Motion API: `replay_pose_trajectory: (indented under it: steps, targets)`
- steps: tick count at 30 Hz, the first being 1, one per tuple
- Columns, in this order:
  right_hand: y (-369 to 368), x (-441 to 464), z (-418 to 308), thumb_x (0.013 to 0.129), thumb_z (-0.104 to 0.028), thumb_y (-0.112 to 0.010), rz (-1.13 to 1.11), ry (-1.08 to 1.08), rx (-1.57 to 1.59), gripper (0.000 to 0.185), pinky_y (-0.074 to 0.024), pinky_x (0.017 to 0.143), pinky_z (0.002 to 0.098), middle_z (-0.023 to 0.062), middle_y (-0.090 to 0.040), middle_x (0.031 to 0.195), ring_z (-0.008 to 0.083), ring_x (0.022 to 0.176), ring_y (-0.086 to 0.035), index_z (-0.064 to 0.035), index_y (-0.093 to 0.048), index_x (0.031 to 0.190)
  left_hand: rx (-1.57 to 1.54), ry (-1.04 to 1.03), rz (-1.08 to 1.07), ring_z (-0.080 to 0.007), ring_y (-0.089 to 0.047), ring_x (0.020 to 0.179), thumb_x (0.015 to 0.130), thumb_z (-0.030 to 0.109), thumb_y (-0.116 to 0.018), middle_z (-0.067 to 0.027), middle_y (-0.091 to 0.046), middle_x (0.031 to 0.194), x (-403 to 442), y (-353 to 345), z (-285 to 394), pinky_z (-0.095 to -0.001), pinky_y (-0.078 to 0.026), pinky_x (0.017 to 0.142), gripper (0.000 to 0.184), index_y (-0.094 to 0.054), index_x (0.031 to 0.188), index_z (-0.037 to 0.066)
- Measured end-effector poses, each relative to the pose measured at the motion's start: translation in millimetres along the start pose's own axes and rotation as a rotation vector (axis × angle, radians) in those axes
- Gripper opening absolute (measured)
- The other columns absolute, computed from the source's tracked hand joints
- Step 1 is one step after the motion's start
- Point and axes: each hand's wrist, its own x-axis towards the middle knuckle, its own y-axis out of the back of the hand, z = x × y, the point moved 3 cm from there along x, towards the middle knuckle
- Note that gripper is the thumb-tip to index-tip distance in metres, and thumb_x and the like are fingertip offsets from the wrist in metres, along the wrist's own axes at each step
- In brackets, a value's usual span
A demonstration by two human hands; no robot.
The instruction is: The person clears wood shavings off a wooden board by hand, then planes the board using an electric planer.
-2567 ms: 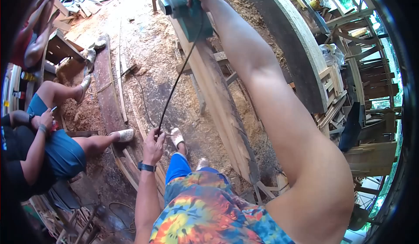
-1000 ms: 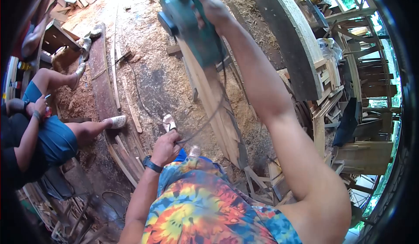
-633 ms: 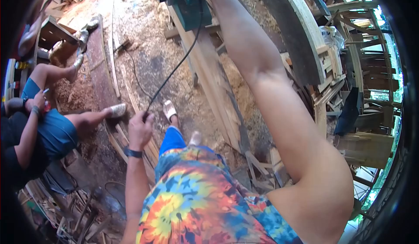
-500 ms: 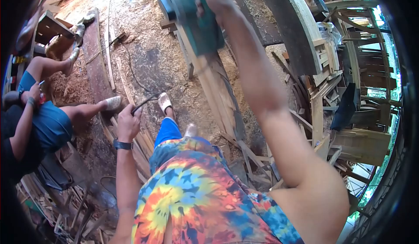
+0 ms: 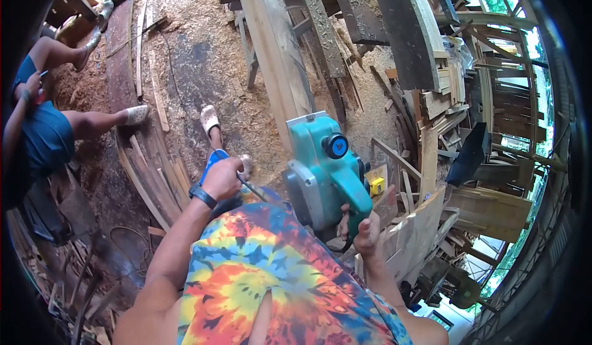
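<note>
Hands still closed, left point(image 5: 223, 178) on cord point(image 5: 251, 189), right point(image 5: 365, 234) on planer point(image 5: 330, 169), now drawn beside shirt point(image 5: 262, 271).

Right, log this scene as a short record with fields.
left hand: holds black cord
right hand: holds electric planer by its rear handle
planer position: overlaps near end of long board in view; contact hidden
floor: scattered with wood shavings
footwear: light clog on one foot
bystander: person in blue shorts, at left edge
</note>
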Motion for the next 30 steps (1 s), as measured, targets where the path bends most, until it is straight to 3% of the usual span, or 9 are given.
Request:
replay_pose_trajectory:
  steps: [4,9,14,17,24,25,28,29,30]
  targets:
    - [-7,23,-9,0.092,-0.07,-0.051,-0.032,0.035,0.021,0.08,-0.0459,0.051,0.0274,0.0038,-0.053,0.059,0.0124,0.05,-0.052,0.0067,-0.054,0.115,-0.032,-0.058,0.088,-0.0397,-0.067,0.085,0.084,0.032,-0.073,-0.0212,-0.068,0.083,3,-6,-11,-0.0481,-0.051,0.075,0.03,-0.07,0.088,0.003]
    - [-38,108,-52,0.098,-0.065,-0.047,-0.055,0.072,0.022,0.072,-0.0425,0.048,0.0251,0.0026,-0.052,0.058,0.01,0.047,-0.049,0.0052,-0.054,0.112,-0.045,0.059,0.222,-0.0405,-0.065,0.087,0.083,0.024,-0.073,-0.0202,-0.067,0.087,6,44,-29,-0.048,-0.051,0.077,0.024,-0.066,0.086,0.001]
    - [-79,237,-115,0.103,-0.057,-0.043,-0.164,0.202,0.008,0.061,-0.0421,0.047,0.0262,0.0028,-0.052,0.057,0.0099,0.047,-0.05,0.003,-0.058,0.103,-0.068,0.062,0.383,-0.0389,-0.065,0.081,0.085,0.021,-0.072,-0.0202,-0.067,0.083,13,89,-54,-0.0463,-0.051,0.072,0.021,-0.066,0.086,0.001]
    - [-106,327,-161,0.1,-0.057,-0.05,-0.171,0.184,0.045,0.057,-0.0442,0.043,0.0283,0.0038,-0.055,0.06,0.0125,0.043,-0.051,-0.0012,-0.059,0.096,-0.113,0.087,0.452,-0.0353,-0.066,0.076,0.086,0.02,-0.072,-0.0198,-0.066,0.079,16,115,-55,-0.0431,-0.05,0.069,0.022,-0.066,0.084,-0.001]
    - [-171,524,-245,0.099,-0.06,-0.049,-0.236,0.286,-0.01,0.06,-0.0479,0.048,0.0333,0.0035,-0.054,0.061,0.0144,0.048,-0.054,-0.0013,-0.058,0.098,-0.191,0.141,0.536,-0.0319,-0.065,0.071,0.087,0.016,-0.069,-0.0177,-0.065,0.078,21,154,-44,-0.0409,-0.05,0.066,0.018,-0.066,0.088,-0.001]
    - [-177,544,-253,0.099,-0.06,-0.049,-0.234,0.29,-0.009,0.06,-0.0478,0.048,0.0333,0.0035,-0.054,0.061,0.0144,0.048,-0.054,-0.0014,-0.058,0.098,-0.277,0.113,0.563,-0.0151,-0.058,0.064,0.089,0.012,-0.071,-0.0074,-0.062,0.071,24,153,-48,-0.0327,-0.047,0.06,0.014,-0.066,0.092,-0.001]
    - [-185,572,-263,0.099,-0.06,-0.049,-0.227,0.285,-0.005,0.06,-0.0475,0.048,0.0336,0.0035,-0.054,0.061,0.0146,0.048,-0.054,-0.0014,-0.058,0.098,-0.325,0.14,0.604,-0.0115,-0.056,0.064,0.091,0.014,-0.07,-0.0045,-0.062,0.072,27,163,-43,-0.0309,-0.047,0.059,0.016,-0.066,0.094,-0.001]
    - [-185,571,-263,0.099,-0.06,-0.049,-0.226,0.285,0.0,0.06,-0.0474,0.048,0.0336,0.0035,-0.054,0.061,0.0147,0.048,-0.054,-0.0014,-0.058,0.098,-0.314,0.165,0.601,-0.022,-0.063,0.066,0.088,0.013,-0.069,-0.013,-0.065,0.077,25,168,-36,-0.037,-0.049,0.062,0.017,-0.065,0.095,-0.002]
    - [-182,565,-263,0.099,-0.061,-0.049,-0.219,0.287,0.004,0.06,-0.0473,0.048,0.0337,0.0035,-0.054,0.061,0.0148,0.048,-0.054,-0.0014,-0.058,0.098,-0.274,0.16,0.561,-0.024,-0.063,0.066,0.088,0.014,-0.07,-0.0143,-0.064,0.076,27,173,-35,-0.0376,-0.05,0.063,0.017,-0.065,0.094,-0.002]
